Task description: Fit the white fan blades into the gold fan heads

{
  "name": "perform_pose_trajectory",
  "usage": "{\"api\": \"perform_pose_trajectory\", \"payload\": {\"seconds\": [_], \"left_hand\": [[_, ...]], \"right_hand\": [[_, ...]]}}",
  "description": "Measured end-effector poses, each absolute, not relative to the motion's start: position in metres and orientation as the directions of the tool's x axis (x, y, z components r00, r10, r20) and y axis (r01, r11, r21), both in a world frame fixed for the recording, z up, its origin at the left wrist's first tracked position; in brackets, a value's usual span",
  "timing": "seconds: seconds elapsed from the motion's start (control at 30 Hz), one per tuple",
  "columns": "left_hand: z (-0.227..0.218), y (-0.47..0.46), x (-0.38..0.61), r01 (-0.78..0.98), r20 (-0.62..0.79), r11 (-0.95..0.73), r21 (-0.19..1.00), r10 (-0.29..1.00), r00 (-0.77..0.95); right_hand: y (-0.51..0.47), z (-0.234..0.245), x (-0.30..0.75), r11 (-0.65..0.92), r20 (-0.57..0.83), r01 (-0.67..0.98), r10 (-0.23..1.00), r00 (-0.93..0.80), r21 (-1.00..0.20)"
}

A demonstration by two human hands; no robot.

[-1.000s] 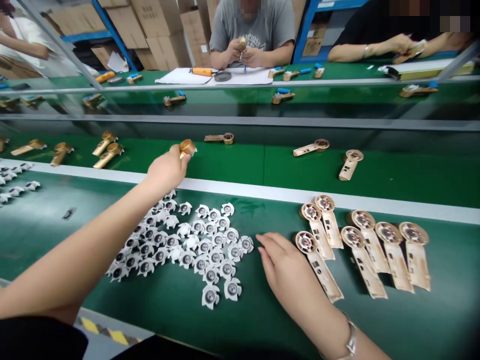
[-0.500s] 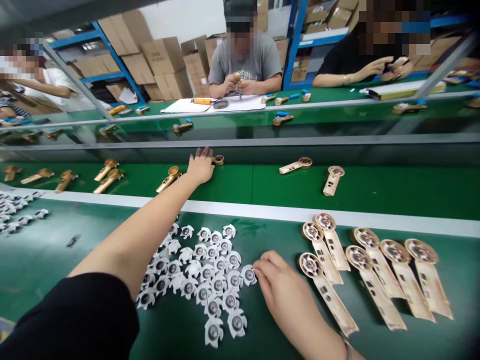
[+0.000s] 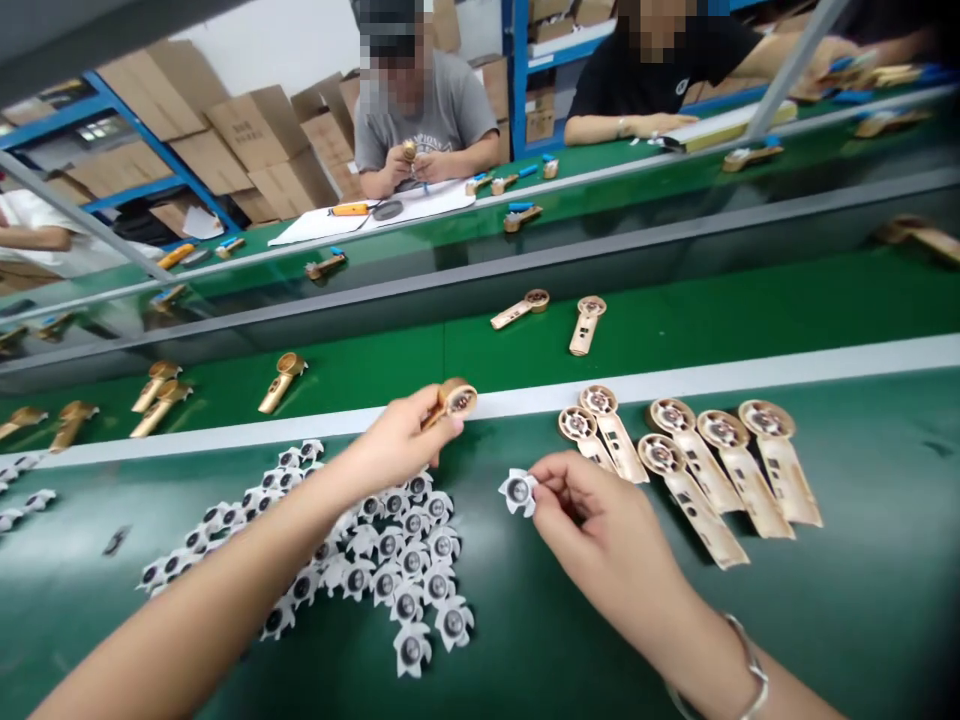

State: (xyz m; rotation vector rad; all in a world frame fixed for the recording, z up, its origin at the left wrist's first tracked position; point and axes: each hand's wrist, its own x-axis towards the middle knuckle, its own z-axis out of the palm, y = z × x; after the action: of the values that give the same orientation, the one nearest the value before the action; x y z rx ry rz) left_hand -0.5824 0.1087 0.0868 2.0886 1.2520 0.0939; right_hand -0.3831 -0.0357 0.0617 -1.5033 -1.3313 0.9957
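Left hand (image 3: pixel 405 435) grips a gold, round-headed casing (image 3: pixel 460 400); right hand (image 3: pixel 600 510) pinches a white, bladed wheel (image 3: pixel 517 491). The left forearm (image 3: pixel 255 570) partly covers similar wheels (image 3: pixel 411 560) on the green bench (image 3: pixel 525 610).

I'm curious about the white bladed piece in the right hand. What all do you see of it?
The white bladed piece is wheel-shaped, with pointed blades around a round, cup-like grey centre. The blades look like plastic; the centre looks metallic. The edge inside the grip is hidden. The right hand pinches it by one side, its hollow face towards the camera, apparently above the green table. In the picture it appears between the loose white pieces and gold-coloured shells.
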Motion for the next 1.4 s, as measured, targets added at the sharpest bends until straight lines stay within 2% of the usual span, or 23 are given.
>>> {"api": "perform_pose_trajectory", "payload": {"seconds": [0.1, 0.27, 0.53, 0.8, 1.0, 1.1, 1.17, 1.3, 1.4], "left_hand": [[0.098, 0.063, -0.571, 0.637, -0.176, -0.352, 0.686, 0.769, 0.614], [0.107, 0.034, -0.564, 0.648, -0.177, -0.434, 0.626, 0.729, 0.661], [0.104, 0.017, -0.563, 0.654, -0.097, -0.605, 0.455, 0.696, 0.712], [0.101, 0.015, -0.564, 0.632, -0.054, -0.696, 0.341, 0.656, 0.753], [0.095, 0.012, -0.567, 0.606, 0.036, -0.781, 0.151, 0.617, 0.786], [0.094, 0.012, -0.568, 0.580, 0.073, -0.811, 0.074, 0.585, 0.808], [0.092, 0.011, -0.569, 0.562, 0.070, -0.825, 0.067, 0.565, 0.822], [0.085, 0.002, -0.571, 0.550, 0.088, -0.824, 0.134, 0.563, 0.822], [0.084, 0.005, -0.572, 0.596, 0.029, -0.783, 0.179, 0.610, 0.792]], "right_hand": [[-0.038, 0.068, -0.383, -0.079, -0.048, 0.222, 0.989, 0.142, -0.972], [-0.042, 0.074, -0.384, -0.050, -0.020, 0.183, 0.987, 0.162, -0.982], [-0.046, 0.075, -0.384, -0.058, -0.019, 0.166, 0.975, 0.223, -0.984], [-0.046, 0.071, -0.386, -0.133, -0.150, -0.100, 0.969, 0.195, -0.986], [-0.048, 0.072, -0.391, -0.107, -0.138, -0.147, 0.966, 0.218, -0.983], [-0.050, 0.071, -0.392, -0.105, -0.148, -0.223, 0.971, 0.186, -0.969], [-0.052, 0.069, -0.392, -0.072, -0.112, -0.219, 0.978, 0.176, -0.973], [-0.053, 0.067, -0.390, 0.005, -0.018, -0.121, 0.983, 0.185, -0.993], [-0.047, 0.068, -0.389, -0.134, -0.156, -0.245, 0.985, 0.072, -0.960]]}}
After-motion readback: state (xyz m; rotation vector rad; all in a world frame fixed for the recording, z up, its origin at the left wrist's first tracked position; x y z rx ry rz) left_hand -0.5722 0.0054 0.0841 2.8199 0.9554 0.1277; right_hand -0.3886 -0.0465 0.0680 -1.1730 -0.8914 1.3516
